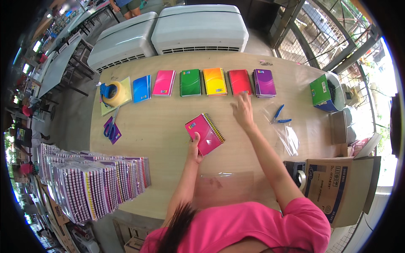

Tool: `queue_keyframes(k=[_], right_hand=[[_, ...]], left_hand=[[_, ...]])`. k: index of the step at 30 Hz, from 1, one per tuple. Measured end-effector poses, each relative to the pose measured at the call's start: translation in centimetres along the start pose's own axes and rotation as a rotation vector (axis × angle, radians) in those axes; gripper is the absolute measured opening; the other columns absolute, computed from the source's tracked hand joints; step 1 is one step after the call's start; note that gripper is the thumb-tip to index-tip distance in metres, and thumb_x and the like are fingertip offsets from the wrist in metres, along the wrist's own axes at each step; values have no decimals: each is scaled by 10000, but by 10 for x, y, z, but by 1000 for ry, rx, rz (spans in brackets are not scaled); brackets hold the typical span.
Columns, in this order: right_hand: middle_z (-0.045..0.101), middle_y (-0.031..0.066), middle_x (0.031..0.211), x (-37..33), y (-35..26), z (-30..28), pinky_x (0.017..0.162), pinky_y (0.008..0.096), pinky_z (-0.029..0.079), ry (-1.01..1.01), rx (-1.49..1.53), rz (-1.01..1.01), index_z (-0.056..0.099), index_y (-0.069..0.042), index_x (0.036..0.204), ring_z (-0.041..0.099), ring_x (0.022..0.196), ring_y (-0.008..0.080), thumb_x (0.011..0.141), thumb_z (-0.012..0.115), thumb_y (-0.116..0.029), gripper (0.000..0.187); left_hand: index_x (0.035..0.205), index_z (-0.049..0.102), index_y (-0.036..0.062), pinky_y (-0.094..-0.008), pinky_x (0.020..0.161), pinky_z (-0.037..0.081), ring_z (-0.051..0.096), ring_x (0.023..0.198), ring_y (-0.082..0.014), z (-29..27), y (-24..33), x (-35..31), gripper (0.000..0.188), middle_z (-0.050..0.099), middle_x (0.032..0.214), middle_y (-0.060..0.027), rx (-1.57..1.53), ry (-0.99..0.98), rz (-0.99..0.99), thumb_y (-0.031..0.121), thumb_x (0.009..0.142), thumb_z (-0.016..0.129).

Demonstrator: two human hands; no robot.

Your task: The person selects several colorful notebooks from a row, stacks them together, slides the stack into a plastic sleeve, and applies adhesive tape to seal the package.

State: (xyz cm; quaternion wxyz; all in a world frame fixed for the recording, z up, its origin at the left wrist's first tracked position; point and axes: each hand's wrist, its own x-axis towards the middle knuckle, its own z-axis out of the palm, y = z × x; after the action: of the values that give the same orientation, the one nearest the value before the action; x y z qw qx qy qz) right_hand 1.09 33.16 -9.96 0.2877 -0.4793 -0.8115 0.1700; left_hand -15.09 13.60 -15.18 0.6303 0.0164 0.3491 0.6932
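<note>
We judge the work in hand to be partway along: some small spiral notebooks are already gathered, and many lie apart in their colours. The left hand pinches a small stack of notebooks with a glossy pink cover on top, its thumb on the cover and the other fingers underneath. The stack is above the middle of the pale wooden table, tilted.

The right hand reaches to the far side, thumb apart from the bent fingers, with nothing that we can see in its grasp. Its fingertips overlap the near edge of the red notebooks; we cannot tell whether they touch.

What is left, as far as we see, is the far row of six piles: from the left, blue, pink, green, yellow, red and purple. At the near left, many spiral-bound bundles in clear plastic stand packed together, and we take those as done.

The held stack looks neat: its cover is shiny, with small multicoloured lettering near one corner. Dark wire coils run along its right side, where a strip of yellow makes us think another colour lies beneath.
</note>
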Motion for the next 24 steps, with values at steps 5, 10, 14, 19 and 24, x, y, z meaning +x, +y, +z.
queue_keyframes(k=[5, 10, 14, 19, 24], right_hand=[[459, 216, 1446, 28, 69, 24, 1105, 477, 370, -84, -284, -132, 515, -30, 1339, 414, 1362, 401, 889, 567, -106, 460], [600, 201, 1274, 30, 62, 14, 958, 451, 492, 68, -187, -198, 569, -29, 1281, 582, 1180, 396, 883, 538, -13, 399], [707, 192, 984, 32, 37, -23, 762, 394, 547, 423, 323, 51, 655, -37, 1193, 701, 927, 335, 906, 539, 36, 318], [697, 204, 1040, -20, -30, -88, 805, 355, 535, 358, 345, 319, 643, -13, 1213, 691, 989, 310, 943, 527, 21, 295], [694, 140, 1135, -104, -74, -71, 937, 414, 520, 93, -31, -511, 691, -70, 1140, 661, 1081, 315, 772, 597, 84, 410]], left_hand=[[1237, 532, 55, -376, 836, 557, 660, 985, -207, 17, 15, 5, 400, 656, 1117, -93, -39, 3, 10, 265, 924, 666], [1271, 486, 42, -373, 851, 549, 648, 1006, -218, 24, 23, 15, 476, 621, 1154, -106, 82, 34, 72, 201, 883, 711], [1292, 467, 33, -381, 862, 546, 642, 1017, -219, 29, 19, 18, 522, 614, 1152, -111, 117, 65, 64, 198, 871, 726], [1322, 448, 39, -373, 882, 541, 636, 1045, -221, 38, 12, 16, 581, 613, 1164, -106, 216, 29, 77, 299, 886, 730], [1327, 466, 62, -384, 901, 547, 631, 1080, -237, 60, -7, 0, 611, 616, 1190, -93, -195, -225, -54, 426, 895, 699]])
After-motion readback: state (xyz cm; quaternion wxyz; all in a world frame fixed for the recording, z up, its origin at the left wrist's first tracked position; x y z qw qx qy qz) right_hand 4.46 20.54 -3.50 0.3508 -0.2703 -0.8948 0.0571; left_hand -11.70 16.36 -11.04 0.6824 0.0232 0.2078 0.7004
